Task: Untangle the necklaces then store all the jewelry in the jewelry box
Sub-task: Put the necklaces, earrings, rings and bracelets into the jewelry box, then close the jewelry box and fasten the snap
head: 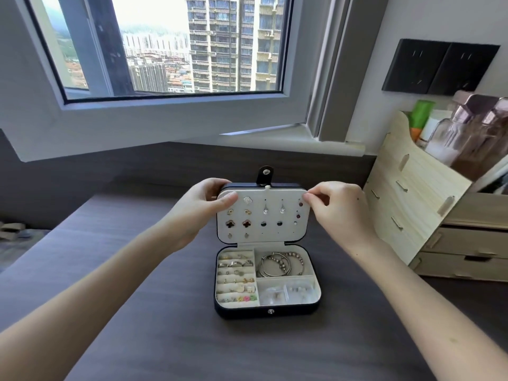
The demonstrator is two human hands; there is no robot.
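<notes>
A dark jewelry box [268,312] lies open on the table. Its lid [280,232] stands upright, with a cream panel studded with several earrings. My left hand [203,204] grips the lid's top left corner, thumb on the panel. My right hand [338,207] pinches the top right corner of the panel. The base holds rings and small earrings [236,281] in the left rows, bracelets and hoops [280,264] at the upper right, and small clear bags [286,292] at the lower right. No loose necklace is visible on the table.
A dark grey table [165,325] carries the box. A wooden drawer organizer [428,215] with bottles stands at the right. A window and its sill run behind the box. A strap with a snap [265,174] sticks up from the lid.
</notes>
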